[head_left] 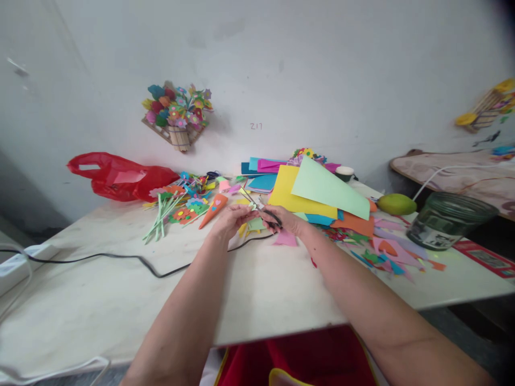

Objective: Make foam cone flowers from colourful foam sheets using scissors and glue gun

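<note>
Wearing red cloth (298, 356) edged in yellow, just below the near side of the worktop (265, 300). Reaching both bare forearms (191, 295) forward across the pale surface. Gripping scissors (274, 216) in the right hand (287, 220), with fingers curled round the black handles and blades aimed up and to the left. Pinching a small pale piece (252, 206) in the left hand (234, 217), with fingers drawn together, close to the blades. Cannot tell, at this size, about contact between blades and piece. Holding both over the middle of the worktop. Hiding part of the handles with the right hand and crossing a black cord (148, 266) with the left forearm. Just below the right hand, a pink scrap (285, 238). Left of the left hand, an orange cone (213, 210) with heart shapes, then paper flowers (184, 216), pale green stems (161, 220) and a red plastic bag (115, 182). Beyond the right hand, a yellow sheet (284, 190) partly under a pale green sheet (328, 187). Farther right, coloured scraps (396, 252), a yellow-green fruit (397, 204) and a glass jar (436, 225).
</note>
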{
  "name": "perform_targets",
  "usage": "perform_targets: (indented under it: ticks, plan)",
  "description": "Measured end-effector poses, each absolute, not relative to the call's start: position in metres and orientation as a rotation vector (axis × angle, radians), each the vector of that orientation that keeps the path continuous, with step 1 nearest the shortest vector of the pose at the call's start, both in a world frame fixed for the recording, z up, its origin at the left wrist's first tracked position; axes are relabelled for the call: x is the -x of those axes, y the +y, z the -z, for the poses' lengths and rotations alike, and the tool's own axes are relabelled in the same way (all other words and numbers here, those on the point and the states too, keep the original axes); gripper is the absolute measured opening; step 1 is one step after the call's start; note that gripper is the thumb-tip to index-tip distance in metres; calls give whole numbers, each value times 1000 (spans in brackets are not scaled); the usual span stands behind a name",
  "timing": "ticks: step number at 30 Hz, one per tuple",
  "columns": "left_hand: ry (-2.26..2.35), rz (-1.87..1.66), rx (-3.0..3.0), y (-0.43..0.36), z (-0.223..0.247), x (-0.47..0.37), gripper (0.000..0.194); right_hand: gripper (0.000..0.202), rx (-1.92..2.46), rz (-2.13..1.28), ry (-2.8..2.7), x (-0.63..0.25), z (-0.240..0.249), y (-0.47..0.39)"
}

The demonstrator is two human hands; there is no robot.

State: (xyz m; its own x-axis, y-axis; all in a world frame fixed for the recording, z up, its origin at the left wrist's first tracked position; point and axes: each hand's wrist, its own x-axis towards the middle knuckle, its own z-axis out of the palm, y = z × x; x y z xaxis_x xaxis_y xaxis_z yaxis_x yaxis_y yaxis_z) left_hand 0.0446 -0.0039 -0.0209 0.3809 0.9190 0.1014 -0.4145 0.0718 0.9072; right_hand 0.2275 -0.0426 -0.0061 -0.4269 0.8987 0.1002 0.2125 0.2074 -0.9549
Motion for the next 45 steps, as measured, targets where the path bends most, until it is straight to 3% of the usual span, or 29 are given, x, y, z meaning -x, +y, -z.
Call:
perform_targets:
  ticks: [45]
  plan:
    - [637, -1122, -1037, -7, 19, -47, 10, 38, 1047, -1224, -1794, -226, 10, -37]
